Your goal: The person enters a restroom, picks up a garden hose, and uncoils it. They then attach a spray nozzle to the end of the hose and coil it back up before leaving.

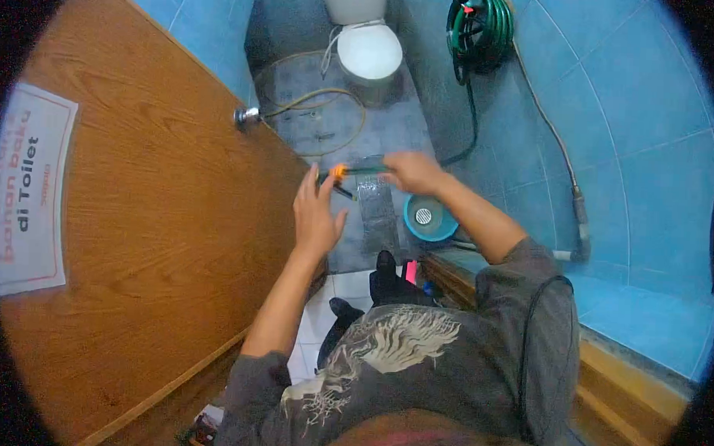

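Hose of slender dark green plastic (364,171): located above the wet grey floor (407,134), spanning the gap between both hands, with an orange ring-shaped plastic fitting (338,173) at its left end. Right hand (412,174): fingers closed around the hose. Left hand (316,219): fingers extended against the fitting end, thumb standing apart; whether they grip cannot be told.

Handling, in this inspector's judgement: the right hand should hold the hose firm and in line with the fitting, while the left takes a full grip with the thumb brought in. Twisting the hose is best avoided, as it could kink or work the joint loose.

Condition: the held length runs nearly straight and no split shows, though blur limits the finding. A short black stick-like part (345,193) slants below the fitting; its function is unclear.

Surroundings: near right, a round turquoise plastic basin (410,224) sits just below the right forearm. Far right, a coiled green hose (497,39) hangs on the blue-tiled wall (613,98). Far, a white toilet (369,52); left, a brown wooden door (162,185).
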`<state>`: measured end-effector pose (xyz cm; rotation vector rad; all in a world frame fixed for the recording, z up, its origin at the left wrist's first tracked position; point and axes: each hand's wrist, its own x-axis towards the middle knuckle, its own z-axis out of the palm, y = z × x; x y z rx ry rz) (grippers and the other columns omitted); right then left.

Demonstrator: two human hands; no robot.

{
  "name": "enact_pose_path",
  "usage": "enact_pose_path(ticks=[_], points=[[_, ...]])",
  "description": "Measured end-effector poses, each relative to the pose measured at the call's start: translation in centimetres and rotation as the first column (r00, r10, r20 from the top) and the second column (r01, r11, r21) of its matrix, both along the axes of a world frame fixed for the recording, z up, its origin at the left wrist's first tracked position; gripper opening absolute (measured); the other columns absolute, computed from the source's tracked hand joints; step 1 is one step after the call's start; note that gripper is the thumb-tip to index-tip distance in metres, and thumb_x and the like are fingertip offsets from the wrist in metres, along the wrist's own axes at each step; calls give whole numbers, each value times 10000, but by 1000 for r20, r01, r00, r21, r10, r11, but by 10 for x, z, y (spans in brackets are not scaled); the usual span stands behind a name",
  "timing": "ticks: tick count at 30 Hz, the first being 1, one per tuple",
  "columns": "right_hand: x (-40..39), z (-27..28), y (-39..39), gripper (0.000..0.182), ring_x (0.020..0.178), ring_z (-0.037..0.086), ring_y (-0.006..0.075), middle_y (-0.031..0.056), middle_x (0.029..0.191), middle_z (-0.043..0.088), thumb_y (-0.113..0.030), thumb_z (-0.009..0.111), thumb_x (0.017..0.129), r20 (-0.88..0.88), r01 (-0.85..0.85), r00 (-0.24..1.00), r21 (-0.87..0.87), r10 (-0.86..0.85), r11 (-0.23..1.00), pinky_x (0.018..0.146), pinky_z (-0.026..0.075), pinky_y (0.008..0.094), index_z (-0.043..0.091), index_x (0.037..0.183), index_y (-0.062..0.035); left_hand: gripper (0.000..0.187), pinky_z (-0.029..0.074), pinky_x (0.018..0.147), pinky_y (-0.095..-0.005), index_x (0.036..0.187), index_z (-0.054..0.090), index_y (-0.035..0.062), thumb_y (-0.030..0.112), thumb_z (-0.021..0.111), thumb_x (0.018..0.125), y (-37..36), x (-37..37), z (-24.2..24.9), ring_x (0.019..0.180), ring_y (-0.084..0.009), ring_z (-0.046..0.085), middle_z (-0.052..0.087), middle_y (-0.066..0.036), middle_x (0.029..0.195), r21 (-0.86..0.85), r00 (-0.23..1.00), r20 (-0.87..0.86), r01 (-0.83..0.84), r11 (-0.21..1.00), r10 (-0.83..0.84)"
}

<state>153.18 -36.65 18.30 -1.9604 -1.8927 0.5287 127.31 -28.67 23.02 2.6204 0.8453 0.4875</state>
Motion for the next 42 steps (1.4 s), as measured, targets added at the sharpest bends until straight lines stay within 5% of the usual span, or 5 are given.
enact_pose_path(ticks=[10,13,19,27,42], points=[[-37,-93,-45,432,826,601,398,167,835,615,-477,651,846,-150,-350,926,2,347,937,709,469,501,606,828,-47,298,494,810,-498,1100,650,153,378,596,912,-28,-18,-126,949,-400,637,667,-218,1009,-601,832,-377,114,791,-406],[8,-109,-38,406,1011,558,402,173,1028,621,-458,702,821,98,103,989,109,-113,989,861,447,517,676,897,-60,281,492,798,-507,1098,648,150,358,574,924,-48,-66,-148,916,-416,636,654,-248,996,-533,818,-505,-44,845,-277],[126,-201,-2,819,1182,527,405,252,1278,540,-348,789,747,-271,882,367,-203,-890,425,1041,399,488,405,1399,-36,375,487,744,-530,988,647,52,413,591,903,-115,-140,-161,834,-447,630,667,-229,875,-356,944,-328,-158,921,35],[216,-149,39,255,521,494,137,78,797,575,-238,508,982,-910,893,-186,-313,-370,323,421,394,273,535,1134,-36,384,493,681,-525,970,667,53,425,604,898,-148,-156,-153,752,-443,639,657,-246,790,-372,865,-487,-330,868,120],[227,-146,-37,457,1055,631,369,242,1115,655,-313,559,950,-420,935,315,-16,-851,353,906,476,449,549,1262,21,361,439,751,-492,800,634,29,384,678,849,-111,-137,-155,775,-416,604,635,-199,771,-462,945,-310,-51,886,-108]])
